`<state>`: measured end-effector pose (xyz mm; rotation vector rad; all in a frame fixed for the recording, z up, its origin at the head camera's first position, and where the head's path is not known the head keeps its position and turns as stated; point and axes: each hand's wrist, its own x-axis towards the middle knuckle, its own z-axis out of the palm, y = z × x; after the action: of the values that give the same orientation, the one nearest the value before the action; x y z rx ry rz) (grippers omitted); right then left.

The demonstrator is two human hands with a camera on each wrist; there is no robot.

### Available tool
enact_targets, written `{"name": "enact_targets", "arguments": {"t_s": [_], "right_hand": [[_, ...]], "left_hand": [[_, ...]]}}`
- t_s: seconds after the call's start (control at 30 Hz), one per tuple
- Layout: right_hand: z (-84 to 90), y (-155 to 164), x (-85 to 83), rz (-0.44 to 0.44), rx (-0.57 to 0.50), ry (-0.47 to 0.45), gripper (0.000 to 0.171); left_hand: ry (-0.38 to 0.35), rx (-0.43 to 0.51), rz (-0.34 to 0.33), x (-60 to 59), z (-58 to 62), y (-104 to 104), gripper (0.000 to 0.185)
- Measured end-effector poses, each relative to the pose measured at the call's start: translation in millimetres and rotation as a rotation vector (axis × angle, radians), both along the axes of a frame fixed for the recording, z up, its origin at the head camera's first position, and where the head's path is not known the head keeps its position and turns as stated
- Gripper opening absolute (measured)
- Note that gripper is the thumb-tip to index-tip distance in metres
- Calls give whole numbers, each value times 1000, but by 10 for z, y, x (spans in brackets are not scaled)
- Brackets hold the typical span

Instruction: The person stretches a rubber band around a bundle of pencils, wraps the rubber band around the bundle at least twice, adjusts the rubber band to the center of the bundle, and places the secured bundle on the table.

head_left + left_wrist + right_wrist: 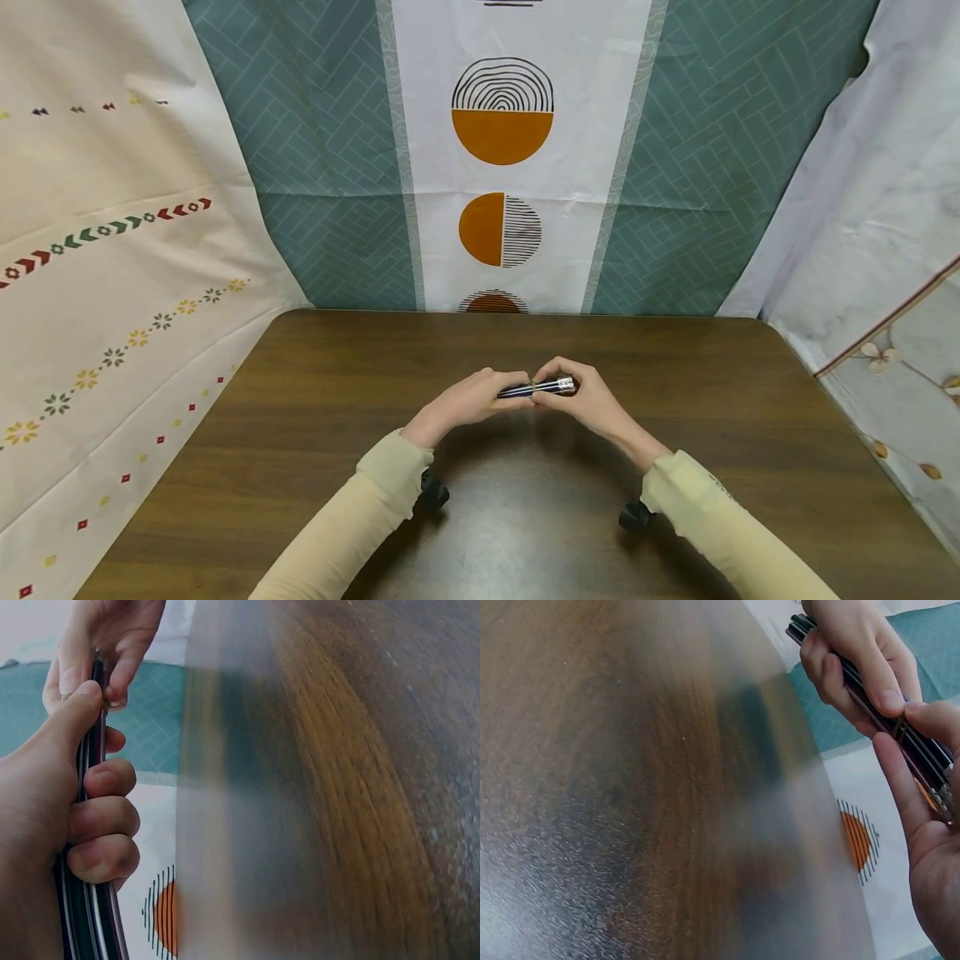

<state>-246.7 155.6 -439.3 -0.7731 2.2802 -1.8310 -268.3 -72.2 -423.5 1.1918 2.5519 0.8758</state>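
— What have you got in hand?

— A bundle of pencils, dark with pale stripes, held level just above the middle of the counter. There's a thin band round it near the right end, and metal caps show at that tip.

— Who holds what?

— My left hand is wrapped round the left part, fingers curled over it and thumb lying along the top. My right hand pinches the bundle at the band, thumb and fingertips closed on it. The two hands meet about mid-length, nearly touching.

— How do you reckon it handles?

— Light, I'd say, and stiff along its length, so it won't sag. The lacquered sides look smooth, so single pencils could slide lengthwise out of the pack if the grip goes slack. I judge the band is what keeps them together; it looks thin and stretchy.

— Best place to hold?

— Full wrap round the middle, as the left hand has it, squeezing across the bundle rather than along it. Fine work belongs at the banded end with fingertips.

— Anything else about?

— Only bare brown wood under the hands, my cream sleeves, and patterned cloths hung behind: a teal one with orange half-circles at the back.
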Motion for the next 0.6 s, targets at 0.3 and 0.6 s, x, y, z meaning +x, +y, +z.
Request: {"name": "enact_targets", "arguments": {"t_s": [0.3,0.6], "right_hand": [[-4,49,-11,-25,54,-2,23],[17,42,-44,38,114,30,14]], "left_hand": [[24,-19,3,-32,-17,10,24],[71,-39,-32,-20,-19,59,22]]}}
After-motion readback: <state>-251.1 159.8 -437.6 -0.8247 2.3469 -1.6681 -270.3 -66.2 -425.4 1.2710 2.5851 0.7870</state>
